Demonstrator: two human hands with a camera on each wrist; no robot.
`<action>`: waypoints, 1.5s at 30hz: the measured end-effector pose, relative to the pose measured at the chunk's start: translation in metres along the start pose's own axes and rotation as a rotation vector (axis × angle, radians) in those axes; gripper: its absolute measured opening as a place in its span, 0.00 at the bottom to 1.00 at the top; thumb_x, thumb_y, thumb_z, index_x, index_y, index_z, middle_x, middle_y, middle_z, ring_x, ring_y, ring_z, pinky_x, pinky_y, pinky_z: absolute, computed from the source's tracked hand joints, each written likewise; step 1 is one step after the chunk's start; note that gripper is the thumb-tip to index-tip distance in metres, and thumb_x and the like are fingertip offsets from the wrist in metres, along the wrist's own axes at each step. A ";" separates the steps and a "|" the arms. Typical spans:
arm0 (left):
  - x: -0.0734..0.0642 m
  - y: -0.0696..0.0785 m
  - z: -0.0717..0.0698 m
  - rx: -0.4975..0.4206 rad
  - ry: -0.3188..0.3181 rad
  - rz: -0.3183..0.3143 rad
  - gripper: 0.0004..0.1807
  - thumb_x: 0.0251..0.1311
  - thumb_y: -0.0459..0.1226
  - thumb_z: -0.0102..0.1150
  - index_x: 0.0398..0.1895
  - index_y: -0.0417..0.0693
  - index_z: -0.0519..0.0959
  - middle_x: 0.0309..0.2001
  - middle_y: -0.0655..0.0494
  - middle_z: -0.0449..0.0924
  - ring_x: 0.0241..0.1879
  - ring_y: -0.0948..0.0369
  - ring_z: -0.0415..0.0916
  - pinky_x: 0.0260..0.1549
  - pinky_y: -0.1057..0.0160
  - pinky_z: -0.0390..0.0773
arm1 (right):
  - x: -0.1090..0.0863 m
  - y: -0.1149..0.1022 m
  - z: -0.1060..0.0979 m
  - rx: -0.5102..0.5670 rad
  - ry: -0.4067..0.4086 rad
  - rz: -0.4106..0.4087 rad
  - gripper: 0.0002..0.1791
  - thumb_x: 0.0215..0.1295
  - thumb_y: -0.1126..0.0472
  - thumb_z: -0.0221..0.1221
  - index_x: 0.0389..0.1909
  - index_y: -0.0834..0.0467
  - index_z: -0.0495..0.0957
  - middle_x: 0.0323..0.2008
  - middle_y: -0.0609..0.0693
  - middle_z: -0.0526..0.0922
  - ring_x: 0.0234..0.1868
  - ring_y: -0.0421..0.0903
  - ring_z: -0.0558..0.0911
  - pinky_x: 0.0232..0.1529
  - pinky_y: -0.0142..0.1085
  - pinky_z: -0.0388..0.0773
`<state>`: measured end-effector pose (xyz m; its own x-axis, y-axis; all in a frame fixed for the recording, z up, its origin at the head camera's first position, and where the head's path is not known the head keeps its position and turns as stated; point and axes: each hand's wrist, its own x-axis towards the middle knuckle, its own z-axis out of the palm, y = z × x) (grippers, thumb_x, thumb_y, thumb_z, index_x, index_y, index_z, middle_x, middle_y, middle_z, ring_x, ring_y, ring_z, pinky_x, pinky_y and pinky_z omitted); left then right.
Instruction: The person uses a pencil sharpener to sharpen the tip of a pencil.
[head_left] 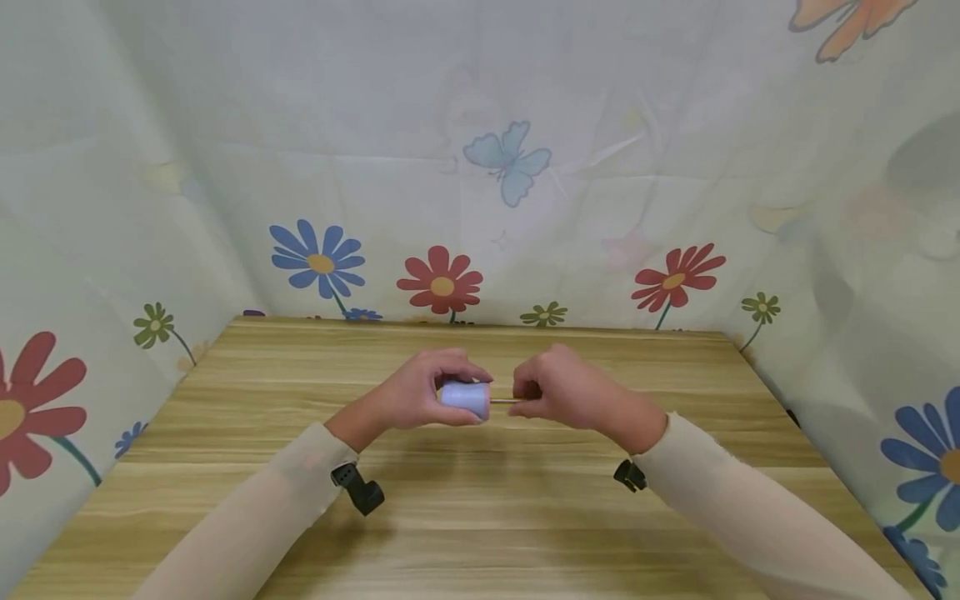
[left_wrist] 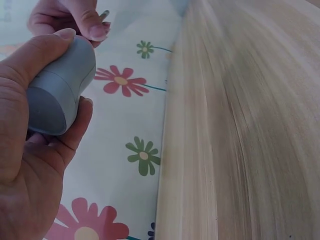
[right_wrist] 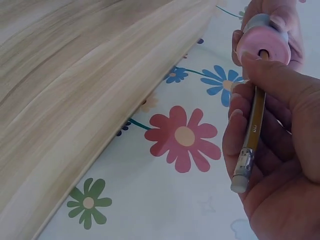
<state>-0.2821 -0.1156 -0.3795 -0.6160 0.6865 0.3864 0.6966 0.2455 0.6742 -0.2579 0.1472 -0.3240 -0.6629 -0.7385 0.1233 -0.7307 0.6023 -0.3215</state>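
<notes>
Between both hands, above the table, is a pencil sharpener [head_left: 465, 397] with a blue-grey rounded body and a pink end face. My left hand [head_left: 420, 392] grips its body, thumb on one side and fingers on the other. A yellow pencil [right_wrist: 256, 117] enters the hole in the pink face [right_wrist: 265, 46]; its tip is hidden inside. The fingers and thumb of my right hand [head_left: 566, 387] pinch the pencil close to the sharpener. In the right wrist view, the metal band and pale eraser end lie across the palm side of that hand.
A wood-grain table [head_left: 465, 517] spreads beneath the hands. Behind it and along its sides hangs a white cloth [head_left: 360, 100] printed with flowers and butterflies. Dark straps with small mounts [head_left: 358, 487] sit on both wrists.
</notes>
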 end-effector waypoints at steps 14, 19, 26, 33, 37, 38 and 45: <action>-0.001 0.003 -0.002 0.022 -0.002 -0.024 0.25 0.50 0.43 0.80 0.54 0.53 0.87 0.40 0.59 0.80 0.37 0.60 0.77 0.32 0.63 0.82 | 0.003 0.008 -0.002 0.133 -0.122 -0.049 0.07 0.70 0.55 0.65 0.31 0.50 0.88 0.22 0.38 0.82 0.21 0.32 0.77 0.27 0.30 0.80; -0.002 0.002 -0.002 0.012 0.001 -0.031 0.24 0.51 0.42 0.80 0.54 0.53 0.87 0.39 0.59 0.80 0.37 0.60 0.77 0.31 0.63 0.81 | 0.004 0.006 0.001 0.104 -0.070 -0.028 0.06 0.66 0.54 0.69 0.31 0.50 0.87 0.24 0.40 0.83 0.22 0.32 0.77 0.27 0.29 0.79; -0.002 0.003 -0.002 0.022 0.007 -0.031 0.24 0.51 0.42 0.80 0.53 0.55 0.87 0.39 0.62 0.80 0.37 0.61 0.77 0.32 0.63 0.82 | 0.003 0.000 -0.001 0.051 0.002 -0.048 0.07 0.60 0.57 0.73 0.25 0.51 0.86 0.23 0.39 0.83 0.22 0.30 0.76 0.26 0.27 0.77; 0.000 0.010 -0.002 0.020 -0.003 -0.013 0.24 0.51 0.43 0.80 0.53 0.53 0.87 0.41 0.59 0.80 0.38 0.60 0.77 0.33 0.63 0.82 | 0.002 0.001 -0.008 0.122 -0.073 -0.071 0.04 0.63 0.59 0.70 0.31 0.54 0.90 0.25 0.42 0.87 0.22 0.30 0.77 0.27 0.28 0.78; -0.001 0.007 -0.001 0.017 -0.001 -0.020 0.24 0.51 0.42 0.80 0.53 0.53 0.87 0.40 0.59 0.80 0.38 0.60 0.77 0.32 0.63 0.82 | 0.004 0.001 -0.010 0.135 -0.137 -0.053 0.05 0.67 0.59 0.67 0.32 0.54 0.89 0.24 0.41 0.85 0.22 0.31 0.77 0.27 0.28 0.78; -0.002 0.006 -0.001 0.014 -0.001 -0.022 0.24 0.51 0.42 0.80 0.53 0.53 0.87 0.40 0.59 0.80 0.38 0.60 0.77 0.32 0.63 0.82 | 0.004 0.002 -0.010 0.130 -0.148 -0.049 0.06 0.68 0.59 0.66 0.32 0.53 0.89 0.23 0.41 0.84 0.21 0.31 0.77 0.27 0.28 0.78; -0.002 0.000 0.000 0.014 0.012 -0.021 0.24 0.52 0.43 0.80 0.54 0.54 0.87 0.39 0.60 0.79 0.37 0.61 0.77 0.32 0.63 0.82 | 0.006 0.003 -0.005 0.069 -0.084 -0.032 0.05 0.63 0.58 0.71 0.30 0.53 0.86 0.25 0.40 0.82 0.24 0.32 0.75 0.29 0.28 0.77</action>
<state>-0.2804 -0.1170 -0.3807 -0.6345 0.6730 0.3800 0.6887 0.2692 0.6732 -0.2645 0.1463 -0.3196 -0.6213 -0.7815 0.0567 -0.7364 0.5576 -0.3832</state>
